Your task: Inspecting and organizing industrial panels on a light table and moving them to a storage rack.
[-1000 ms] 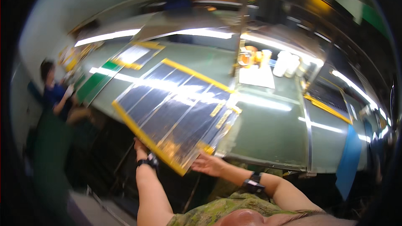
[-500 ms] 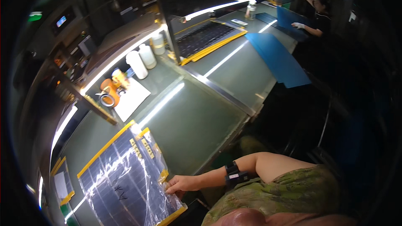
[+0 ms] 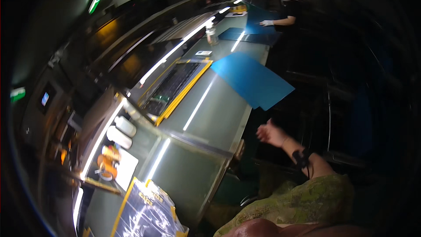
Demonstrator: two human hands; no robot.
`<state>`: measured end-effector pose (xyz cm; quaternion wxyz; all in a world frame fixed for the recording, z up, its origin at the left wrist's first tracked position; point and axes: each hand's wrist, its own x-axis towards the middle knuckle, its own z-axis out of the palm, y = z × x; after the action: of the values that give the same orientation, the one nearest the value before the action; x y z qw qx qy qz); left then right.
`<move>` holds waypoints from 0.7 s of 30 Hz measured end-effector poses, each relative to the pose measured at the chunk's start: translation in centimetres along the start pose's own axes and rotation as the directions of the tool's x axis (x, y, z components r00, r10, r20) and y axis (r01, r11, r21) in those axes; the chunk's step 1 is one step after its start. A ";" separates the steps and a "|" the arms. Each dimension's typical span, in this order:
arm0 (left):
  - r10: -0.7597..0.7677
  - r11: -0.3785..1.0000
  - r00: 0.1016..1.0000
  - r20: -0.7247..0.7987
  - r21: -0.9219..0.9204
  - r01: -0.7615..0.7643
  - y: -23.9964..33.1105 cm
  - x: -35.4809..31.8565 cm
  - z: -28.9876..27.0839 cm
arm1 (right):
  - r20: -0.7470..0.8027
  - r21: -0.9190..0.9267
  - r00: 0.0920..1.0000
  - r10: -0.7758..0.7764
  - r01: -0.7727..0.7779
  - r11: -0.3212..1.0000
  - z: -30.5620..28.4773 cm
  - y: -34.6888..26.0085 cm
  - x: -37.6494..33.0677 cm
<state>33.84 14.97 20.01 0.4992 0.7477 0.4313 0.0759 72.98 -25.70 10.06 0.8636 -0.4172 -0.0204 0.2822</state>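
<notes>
beside bench [image 3: 210,118]: right hand [image 3: 271,133] empty, blue sheet [image 3: 252,80] near.

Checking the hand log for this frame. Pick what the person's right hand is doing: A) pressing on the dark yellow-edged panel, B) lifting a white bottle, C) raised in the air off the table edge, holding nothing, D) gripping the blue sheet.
C: the right hand is open in mid-air beside the table, apart from the blue sheet and panel.
</notes>
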 end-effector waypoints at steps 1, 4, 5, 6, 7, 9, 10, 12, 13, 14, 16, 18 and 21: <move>0.009 1.000 1.000 0.005 0.020 -0.009 0.8 0.7 0.8 | -0.180 -0.025 0.982 -0.055 0.052 0.998 -1.4 -3.0 0.3; 0.035 0.995 0.996 0.078 0.087 -0.042 5.0 3.0 4.5 | -0.302 0.019 0.944 -0.135 0.147 0.989 -5.6 -8.4 3.5; 0.031 0.994 0.996 0.083 0.105 -0.039 6.3 3.6 5.7 | -0.374 0.121 0.918 -0.130 0.188 0.975 -5.2 -8.6 5.5; 0.026 0.991 0.996 0.087 0.130 -0.038 7.7 4.2 6.7 | -0.444 0.217 0.889 -0.116 0.232 0.948 -4.4 -9.0 7.4; 0.029 0.988 0.994 0.101 0.149 -0.044 9.2 4.7 7.9 | -0.466 0.233 0.876 -0.126 0.259 0.937 -5.8 -9.3 8.7; 0.022 0.982 0.994 0.108 0.182 -0.041 11.7 5.9 9.1 | -0.496 0.355 0.856 -0.143 0.351 0.867 -5.0 -8.8 11.7; 0.012 0.980 0.995 0.098 0.196 -0.031 12.8 6.2 9.5 | -0.509 0.357 0.854 -0.112 0.328 0.875 -3.3 -8.7 12.2; 0.011 0.976 0.992 0.123 0.214 -0.037 15.3 7.1 10.7 | -0.523 0.275 0.842 -0.133 0.315 0.908 -4.0 -8.4 13.4; 0.006 0.975 0.991 0.134 0.221 -0.036 16.3 7.4 11.3 | -0.558 0.295 0.820 -0.126 0.338 0.894 -4.4 -8.6 14.0; 0.002 0.973 0.991 0.137 0.230 -0.034 17.3 7.5 11.5 | -0.592 0.315 0.798 -0.110 0.354 0.880 -4.2 -8.6 14.1; 0.005 0.969 0.989 0.145 0.242 -0.040 18.3 7.9 12.1 | -0.611 0.304 0.764 -0.207 0.468 0.830 -3.4 -9.0 13.7; 0.012 0.962 0.987 0.163 0.267 -0.056 20.2 8.3 12.0 | -0.630 0.284 0.752 -0.193 0.454 0.845 -3.2 -9.7 11.4; 0.045 0.952 0.980 0.191 0.290 -0.101 20.8 8.9 12.1 | -0.647 0.255 0.754 -0.109 0.349 0.902 -3.0 -10.9 5.1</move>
<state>57.72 10.46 28.16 0.4148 0.8337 0.3623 -0.0404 83.19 -30.67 15.07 0.9116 -0.3147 0.2639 0.0187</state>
